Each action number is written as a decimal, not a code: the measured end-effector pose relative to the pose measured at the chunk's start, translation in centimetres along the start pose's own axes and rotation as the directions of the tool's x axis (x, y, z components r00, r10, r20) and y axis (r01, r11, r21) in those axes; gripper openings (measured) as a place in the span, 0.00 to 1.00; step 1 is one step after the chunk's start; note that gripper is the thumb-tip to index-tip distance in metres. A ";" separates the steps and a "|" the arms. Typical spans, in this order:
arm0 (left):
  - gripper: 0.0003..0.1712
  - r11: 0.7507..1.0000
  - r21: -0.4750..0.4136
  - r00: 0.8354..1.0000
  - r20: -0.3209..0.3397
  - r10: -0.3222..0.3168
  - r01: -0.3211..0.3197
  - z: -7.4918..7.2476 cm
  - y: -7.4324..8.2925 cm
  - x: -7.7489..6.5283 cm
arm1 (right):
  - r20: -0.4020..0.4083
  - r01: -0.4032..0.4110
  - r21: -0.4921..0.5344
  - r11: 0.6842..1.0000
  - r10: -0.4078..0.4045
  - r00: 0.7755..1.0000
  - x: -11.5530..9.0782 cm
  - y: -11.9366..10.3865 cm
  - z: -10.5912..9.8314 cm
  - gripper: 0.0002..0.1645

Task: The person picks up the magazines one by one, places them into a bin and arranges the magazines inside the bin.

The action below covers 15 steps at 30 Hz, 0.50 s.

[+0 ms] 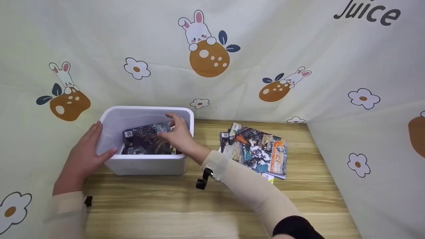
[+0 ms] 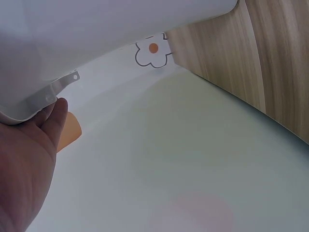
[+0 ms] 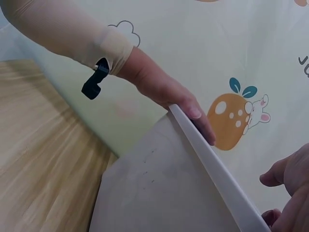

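Observation:
A white plastic bin [image 1: 146, 166] stands on the wooden table, with a dark, glossy printed magazine [image 1: 142, 139] inside it. My left hand [image 1: 83, 152] holds the bin's front left corner, the thumb along the front rim and the fingers by the left side. In the left wrist view, fingertips of the left hand [image 2: 34, 150] touch the underside of the rim. Over the bin's right side is my right hand [image 1: 181, 134], thumb and index finger spread apart above the magazine. The right wrist view shows the right hand [image 3: 292, 193] only partly, at the edge.
To the bin's right lies a loose pile of colourful magazines [image 1: 260, 152], with a dark item [image 1: 224, 136] sticking out at its left. A cloth printed with rabbits and flowers [image 1: 159, 86] surrounds the table [image 1: 149, 205] at the back and sides.

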<state>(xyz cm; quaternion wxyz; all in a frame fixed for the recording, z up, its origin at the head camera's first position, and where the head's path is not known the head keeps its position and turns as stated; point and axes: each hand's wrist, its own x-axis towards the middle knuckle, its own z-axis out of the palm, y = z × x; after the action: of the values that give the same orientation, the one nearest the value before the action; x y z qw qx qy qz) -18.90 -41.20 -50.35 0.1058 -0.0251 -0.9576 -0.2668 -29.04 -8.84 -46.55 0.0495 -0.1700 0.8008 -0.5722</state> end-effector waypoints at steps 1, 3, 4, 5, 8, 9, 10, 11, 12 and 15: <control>0.65 1.000 0.000 1.000 0.001 -0.002 0.002 0.0 0.0 0.0 | 0.003 0.001 0.025 1.000 -0.001 1.000 0.0 0.1 -0.1 0.44; 0.65 1.000 0.000 1.000 0.005 -0.006 0.006 0.0 0.0 0.1 | 0.011 0.009 0.092 0.996 -0.010 1.000 -0.1 0.1 -0.3 0.40; 0.65 1.000 0.000 1.000 0.005 -0.007 0.007 0.0 0.0 0.1 | 0.016 0.016 0.132 0.991 -0.019 1.000 -0.1 0.2 -0.5 0.38; 0.65 1.000 0.001 1.000 0.005 -0.008 0.008 0.0 0.1 0.1 | 0.020 0.029 0.170 0.985 -0.033 0.999 -0.2 0.1 -0.8 0.35; 0.66 1.000 0.006 1.000 0.009 -0.016 0.016 0.0 0.1 0.1 | 0.020 0.097 0.229 0.969 -0.104 0.994 -0.7 0.4 -2.3 0.26; 0.66 1.000 0.006 1.000 0.011 -0.019 0.019 0.0 0.2 0.1 | 0.015 0.128 0.227 0.965 -0.135 0.991 -0.9 0.6 -3.1 0.24; 0.66 1.000 0.007 1.000 0.012 -0.020 0.019 0.0 0.2 0.1 | 0.013 0.158 0.217 0.963 -0.165 0.986 -1.1 0.9 -4.0 0.22; 0.66 1.000 0.007 1.000 0.013 -0.021 0.021 0.0 0.2 0.1 | 0.009 0.188 0.193 0.963 -0.194 0.981 -1.5 1.4 -4.9 0.21; 0.66 1.000 0.006 1.000 0.015 -0.024 0.024 -0.1 0.2 0.1 | 0.008 0.214 0.162 0.963 -0.219 0.976 -1.8 2.0 -5.9 0.20; 0.66 1.000 0.004 1.000 0.016 -0.026 0.026 -0.1 0.2 0.1 | 0.007 0.286 0.038 0.958 -0.286 0.958 -3.1 4.5 -9.2 0.18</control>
<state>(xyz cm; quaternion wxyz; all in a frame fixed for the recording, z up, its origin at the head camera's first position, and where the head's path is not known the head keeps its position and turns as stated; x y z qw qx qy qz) -18.92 -41.12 -50.16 0.0945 -0.0145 -0.9592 -0.2663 -29.67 1.73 -48.00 -0.0257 -0.2866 0.7570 -0.5866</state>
